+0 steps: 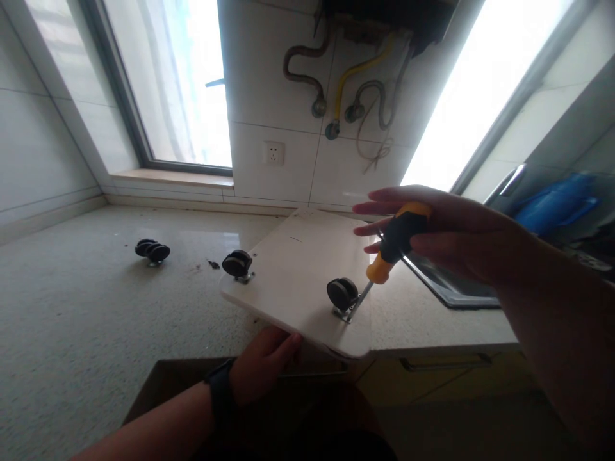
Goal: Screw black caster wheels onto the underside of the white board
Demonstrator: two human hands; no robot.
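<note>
A white board (298,272) with rounded corners lies on the countertop, its near end reaching the front edge. My left hand (262,362) grips that near edge, thumb against the rim and the other fingers hidden below. In my right hand (454,234) is a screwdriver (406,230) with a yellow and black handle, held against the thumb and palm with the fingers stretched out. Its shaft slants down to the metal plate of a black caster (342,294) at the board's near right corner. Another black caster (237,263) stands at the left corner.
Loose black casters (152,250) lie on the speckled countertop (96,307) at the left, with dark crumbs near the board. To the right are a sink (449,294) and a blue container (557,205). Hoses (300,77) and a socket (273,153) are on the wall behind.
</note>
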